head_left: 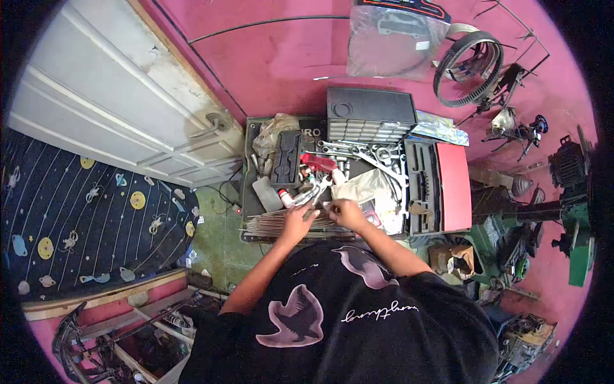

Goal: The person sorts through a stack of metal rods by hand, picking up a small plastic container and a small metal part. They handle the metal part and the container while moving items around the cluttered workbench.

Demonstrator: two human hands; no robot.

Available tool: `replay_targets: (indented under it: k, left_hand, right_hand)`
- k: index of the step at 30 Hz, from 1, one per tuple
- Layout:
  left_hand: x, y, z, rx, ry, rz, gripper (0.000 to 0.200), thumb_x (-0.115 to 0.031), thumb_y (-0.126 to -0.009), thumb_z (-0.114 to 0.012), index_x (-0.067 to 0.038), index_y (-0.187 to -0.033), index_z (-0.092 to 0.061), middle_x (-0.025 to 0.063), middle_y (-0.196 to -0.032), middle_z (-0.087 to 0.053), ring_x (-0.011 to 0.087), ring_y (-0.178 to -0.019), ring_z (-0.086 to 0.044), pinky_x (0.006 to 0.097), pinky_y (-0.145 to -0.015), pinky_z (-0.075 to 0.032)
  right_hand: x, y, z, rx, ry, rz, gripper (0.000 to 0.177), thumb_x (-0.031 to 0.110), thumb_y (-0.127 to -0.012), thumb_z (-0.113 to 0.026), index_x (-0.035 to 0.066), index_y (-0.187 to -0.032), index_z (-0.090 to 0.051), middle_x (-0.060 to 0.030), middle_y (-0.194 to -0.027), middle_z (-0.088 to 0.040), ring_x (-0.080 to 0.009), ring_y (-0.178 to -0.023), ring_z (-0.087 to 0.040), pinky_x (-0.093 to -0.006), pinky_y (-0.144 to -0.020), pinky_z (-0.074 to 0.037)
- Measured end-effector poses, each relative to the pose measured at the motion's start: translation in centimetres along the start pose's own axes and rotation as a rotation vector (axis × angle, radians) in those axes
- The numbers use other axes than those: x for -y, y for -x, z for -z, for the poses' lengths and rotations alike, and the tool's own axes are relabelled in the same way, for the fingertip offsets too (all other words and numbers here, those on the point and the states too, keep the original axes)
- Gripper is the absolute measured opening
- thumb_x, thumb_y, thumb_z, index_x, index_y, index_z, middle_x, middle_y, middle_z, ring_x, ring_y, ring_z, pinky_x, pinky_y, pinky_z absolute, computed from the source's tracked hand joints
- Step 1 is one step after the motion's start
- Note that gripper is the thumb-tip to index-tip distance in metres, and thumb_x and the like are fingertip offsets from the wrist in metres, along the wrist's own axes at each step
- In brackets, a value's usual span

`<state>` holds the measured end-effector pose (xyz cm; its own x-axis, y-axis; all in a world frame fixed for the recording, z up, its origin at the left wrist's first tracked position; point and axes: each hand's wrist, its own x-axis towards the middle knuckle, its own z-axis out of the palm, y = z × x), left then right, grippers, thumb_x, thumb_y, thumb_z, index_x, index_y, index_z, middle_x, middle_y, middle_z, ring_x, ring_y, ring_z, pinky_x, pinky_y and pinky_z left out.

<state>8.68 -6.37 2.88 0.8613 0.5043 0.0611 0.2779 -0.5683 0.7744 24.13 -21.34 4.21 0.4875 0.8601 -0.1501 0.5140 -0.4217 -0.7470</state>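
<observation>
My left hand (299, 222) is over the front of the cluttered workbench, with fingers bent together. Whatever they pinch, if anything, is too small to make out. Just to its right, my right hand (346, 214) is curled closed, its fingertips pointing towards the left hand; its contents are hidden. Beneath and beside the hands lies a bundle of thin sticks (263, 223). Beyond the left hand are a white bottle with a red cap (285, 197) and shiny metal tools (311, 192). A pale cloth or bag (363, 187) lies beyond the right hand.
A drawer cabinet (371, 109) stands at the bench's back. Several wrenches (382, 165) lie before it. An open toolbox with a red lid (454, 185) is at the right, a black tray (287, 158) at the left. Drive belts (469, 69) hang on the wall. A white door (128, 96) stands left.
</observation>
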Motion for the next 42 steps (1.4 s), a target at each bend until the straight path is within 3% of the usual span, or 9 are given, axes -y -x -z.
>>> replay_targets:
  k: [6,13,16,19,22,26,31,37,42]
  left_hand:
    - [-2.8,-0.7,-2.5,-0.049,0.188,-0.02,0.024,-0.025,-0.086,-0.071,-0.002,-0.082,-0.07,0.0161,-0.071,-0.063,0.0341,-0.064,-0.06,0.0435,-0.062,-0.047]
    - [-8.7,-1.0,-2.6,-0.017,0.156,-0.018,0.017,-0.016,-0.084,-0.074,-0.003,-0.095,-0.072,0.0135,-0.081,-0.068,0.0243,-0.073,-0.066,0.035,-0.068,-0.051]
    - [-11.0,-1.2,-2.6,-0.033,0.313,0.069,0.015,-0.011,-0.082,-0.074,-0.004,-0.095,-0.072,0.0109,-0.082,-0.071,0.0215,-0.074,-0.068,0.0335,-0.071,-0.052]
    - [-11.0,-1.0,-3.5,-0.043,0.402,0.124,0.015,-0.011,-0.082,-0.075,-0.004,-0.094,-0.073,0.0095,-0.084,-0.071,0.0184,-0.077,-0.067,0.0304,-0.075,-0.051]
    - [-11.1,-0.7,-4.8,-0.069,0.247,0.112,0.013,-0.013,-0.082,-0.076,-0.005,-0.092,-0.074,0.0082,-0.083,-0.071,0.0158,-0.075,-0.065,0.0283,-0.072,-0.05]
    - [-12.4,-0.4,-6.7,-0.066,0.332,0.169,0.013,-0.014,-0.083,-0.075,-0.004,-0.092,-0.074,0.0052,-0.081,-0.072,0.0111,-0.073,-0.064,0.0273,-0.069,-0.05]
    - [-15.2,0.0,-7.7,-0.1,0.503,0.23,0.013,-0.011,-0.087,-0.072,0.0,-0.095,-0.072,0.0026,-0.085,-0.072,0.0078,-0.075,-0.062,0.0256,-0.072,-0.05]
    - [-17.0,0.2,-9.1,-0.128,0.528,0.209,0.014,-0.013,-0.088,-0.071,0.0,-0.091,-0.072,0.0026,-0.08,-0.072,0.0067,-0.073,-0.062,0.0251,-0.069,-0.049]
    - [-16.7,0.5,-10.1,-0.239,0.693,0.279,0.02,-0.014,-0.088,-0.072,-0.001,-0.077,-0.062,-0.0028,-0.071,-0.063,0.0041,-0.066,-0.052,0.0241,-0.063,-0.044]
  right_hand:
    - [-0.3,3.8,1.4,0.084,-0.024,0.136,0.023,0.019,-0.082,-0.073,0.003,-0.099,-0.07,-0.0179,-0.089,-0.07,-0.0329,-0.08,-0.068,-0.0401,-0.074,-0.054]
    - [-4.5,5.8,7.0,-0.235,-0.193,-0.05,0.028,0.013,-0.082,-0.07,0.004,-0.109,-0.069,-0.0148,-0.095,-0.072,-0.0253,-0.086,-0.07,-0.0355,-0.079,-0.053]
    - [-9.2,9.3,10.8,-0.474,0.485,-0.355,0.035,0.007,-0.068,-0.068,0.011,-0.103,-0.07,-0.0134,-0.101,-0.07,-0.0324,-0.098,-0.063,-0.0485,-0.082,-0.047]
    - [-14.2,12.9,11.9,-0.34,0.809,-0.691,0.058,0.023,-0.081,-0.062,0.025,-0.138,-0.049,-0.0118,-0.118,-0.063,-0.0332,-0.115,-0.051,-0.0553,-0.091,-0.033]
    - [-17.1,15.2,12.1,-0.223,0.648,-0.654,0.045,0.019,-0.086,-0.058,0.034,-0.129,-0.059,-0.0123,-0.119,-0.063,-0.0349,-0.116,-0.051,-0.0661,-0.1,-0.03]
    - [-19.5,16.5,11.0,-0.375,0.803,-0.49,0.022,0.019,-0.084,-0.057,0.023,-0.097,-0.076,-0.0075,-0.101,-0.068,-0.0265,-0.106,-0.056,-0.0599,-0.1,-0.03]
    - [-17.6,15.9,14.2,-0.402,0.759,-0.404,0.019,0.024,-0.084,-0.062,0.021,-0.096,-0.076,-0.0056,-0.077,-0.071,-0.0271,-0.087,-0.063,-0.0548,-0.091,-0.032]
    - [-10.7,11.5,16.0,-0.105,-0.501,0.068,0.021,0.022,-0.097,-0.061,0.003,-0.102,-0.069,0.0004,-0.081,-0.067,-0.0088,-0.078,-0.058,-0.027,-0.065,-0.044]
    - [-4.2,10.7,15.4,0.262,-0.797,0.002,0.024,0.022,-0.099,-0.059,0.0,-0.096,-0.067,0.0045,-0.081,-0.061,-0.0037,-0.079,-0.05,-0.0225,-0.068,-0.043]
